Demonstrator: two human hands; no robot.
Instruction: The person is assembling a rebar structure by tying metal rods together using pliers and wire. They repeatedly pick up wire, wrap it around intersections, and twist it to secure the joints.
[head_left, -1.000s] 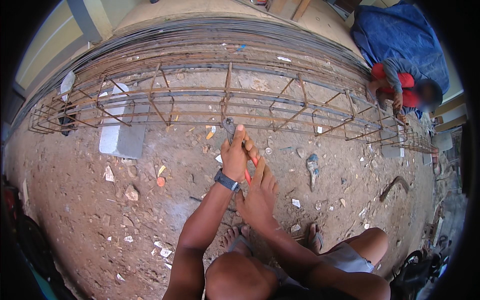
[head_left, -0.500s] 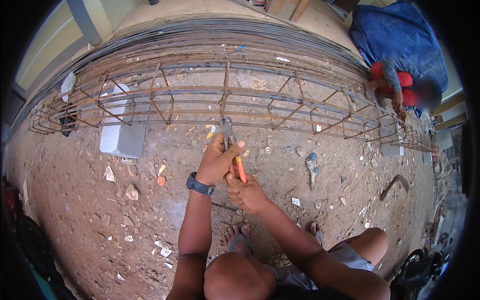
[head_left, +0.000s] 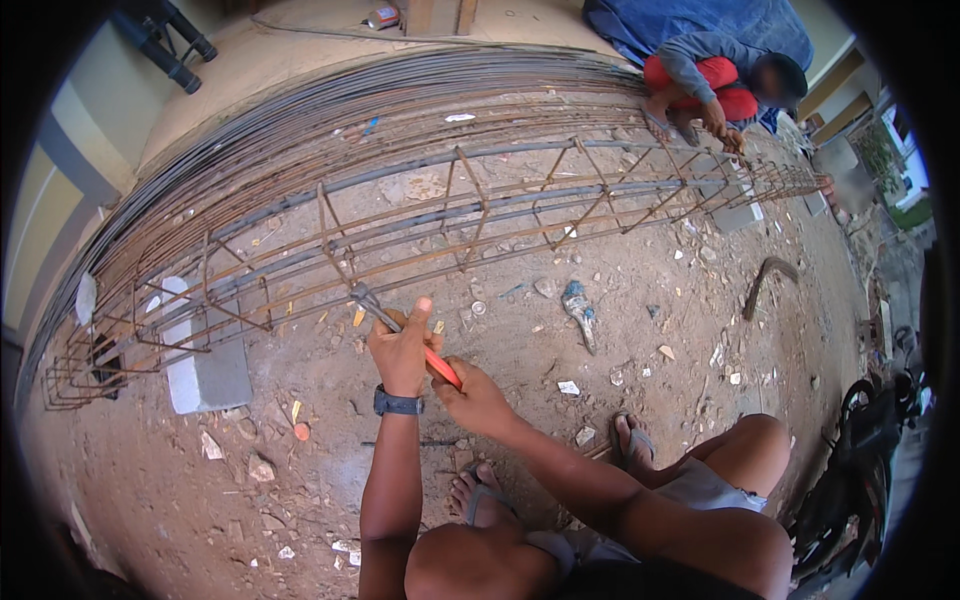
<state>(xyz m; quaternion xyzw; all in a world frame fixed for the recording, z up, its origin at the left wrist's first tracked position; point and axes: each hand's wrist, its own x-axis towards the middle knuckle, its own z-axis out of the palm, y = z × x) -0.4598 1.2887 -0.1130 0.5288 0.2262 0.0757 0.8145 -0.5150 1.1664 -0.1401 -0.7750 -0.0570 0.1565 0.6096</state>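
Observation:
Orange-handled pincers (head_left: pixel 443 368) are in both my hands, their metal jaws up against the lower near side of a rusty rebar cage (head_left: pixel 600 189). My left hand (head_left: pixel 402 352), with a dark band at the wrist, closes around the pincers just behind the jaws, thumb pointing up. Lower down, my right hand (head_left: pixel 475 397) grips the handle ends. The jaws meet the cage at the foot of a square stirrup; whether they bite on a wire there is too small to tell.
Concrete blocks (head_left: pixel 222 380) prop up the cage. Behind it lies a long pile of loose rebar (head_left: pixel 400 70). Another person (head_left: pixel 715 75) crouches at the cage's right end, hands on it. On the dirt are a blue-and-white crumpled object (head_left: pixel 578 312) and a curved dark piece (head_left: pixel 765 285). A motorcycle (head_left: pixel 845 480) stands right.
The view has turned, so the cage now slants up to the right. Both hands keep their hold on the pincers, which now tilt farther left, jaws still at the stirrup's foot.

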